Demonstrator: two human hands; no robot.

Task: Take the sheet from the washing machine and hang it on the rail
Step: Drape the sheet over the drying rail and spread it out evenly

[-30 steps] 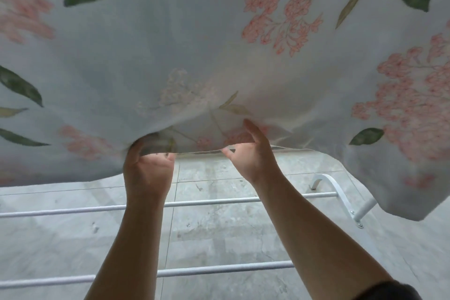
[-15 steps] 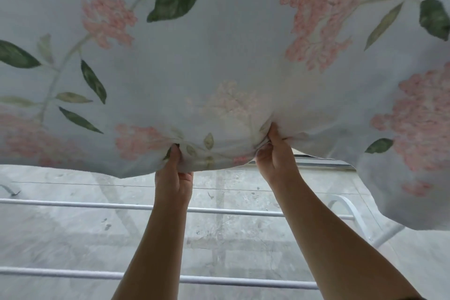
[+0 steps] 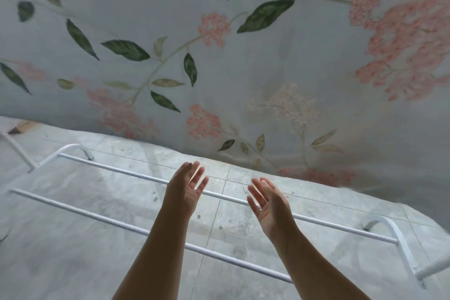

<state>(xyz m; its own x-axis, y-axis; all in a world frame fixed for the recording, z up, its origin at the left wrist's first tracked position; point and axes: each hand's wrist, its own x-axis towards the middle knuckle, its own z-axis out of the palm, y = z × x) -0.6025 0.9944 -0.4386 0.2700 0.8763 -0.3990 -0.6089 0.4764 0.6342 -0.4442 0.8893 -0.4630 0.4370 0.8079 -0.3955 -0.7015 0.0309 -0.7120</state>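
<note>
Sheet (image 3: 243, 56): pale, w/ pink flower clusters & green leaves; spread wide across the whole upper part of the view. What carries it is out of view.
Sheet edge: lower hem runs slanting from mid-left down to lower right, above the floor (image 3: 73, 263).
Left hand (image 3: 186, 192): fingers straight, palm turned inward, holds nothing. Fingertips just below the hem, not touching it.
Right hand (image 3: 267, 202): same, fingers straight & a bit spread, palm facing the left one, holds nothing. Tips just short of the hem.
Hands vs sheet: both under its lower edge, near mid-width, small gap betw. them.
Far rail (image 3: 121, 170): white bar, passes behind both hands in the view; contact can't tell.
Near rail (image 3: 97, 218): white, parallel, crosses behind the forearms.
Rack end (image 3: 399, 238): curved white bracket at right, joins the rails.
Floor: grey tiles.
</note>
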